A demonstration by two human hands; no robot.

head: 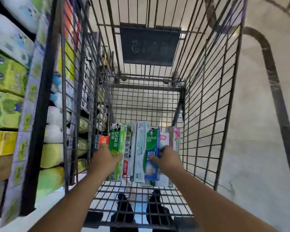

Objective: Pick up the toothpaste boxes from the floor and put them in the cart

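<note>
Both hands are gripping a row of toothpaste boxes (137,151) inside the cart (208,114): left hand (105,158) and right hand (169,159) fingers curling round the ends. Looks nearly done, though the floor's mostly hidden.

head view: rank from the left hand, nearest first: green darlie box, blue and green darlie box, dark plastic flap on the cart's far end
1. Green Darlie box: under the left hand, in its grip.
2. Blue and green Darlie box: to the right, by the right hand.
3. Dark plastic flap: far end of the cart.

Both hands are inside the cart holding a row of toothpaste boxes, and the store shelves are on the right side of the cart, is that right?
Not quite. The head view shows the shelves on the cart's left. The left hand and right hand do hold the toothpaste boxes inside it.
</note>
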